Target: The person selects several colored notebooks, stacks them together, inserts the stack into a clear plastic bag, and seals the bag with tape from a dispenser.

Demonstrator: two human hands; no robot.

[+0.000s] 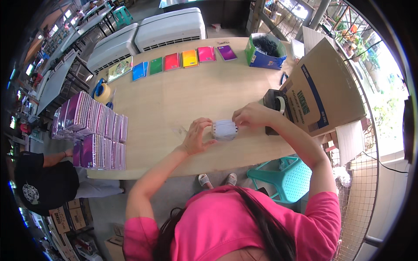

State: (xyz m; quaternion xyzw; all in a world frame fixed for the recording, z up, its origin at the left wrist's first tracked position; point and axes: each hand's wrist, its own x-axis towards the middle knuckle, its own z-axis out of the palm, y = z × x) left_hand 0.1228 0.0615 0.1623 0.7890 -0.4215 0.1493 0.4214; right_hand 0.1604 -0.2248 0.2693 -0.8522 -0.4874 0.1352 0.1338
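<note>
A small white block (225, 130) lies on the table in front of me. It looks like a stack of paper or notebooks, with fine lines on top and dark marks along its short sides; its exact kind is unclear. My left hand (197, 135) curves about its left end, fingers at the far corner and thumb at the near one. At the far right corner, the bent fingers of my right hand (251, 115) press together against the block. Some of those fingertips are hidden.
Coloured notebooks (190, 58) form a row along the far edge. Tall stacks of purple spiral notebooks (96, 126) stand at left, near a yellow tape roll (102, 92). A black tape dispenser (273, 104), cardboard box (324, 89) and blue-green box (266, 61) occupy the right. A teal stool (291, 179) stands below.
</note>
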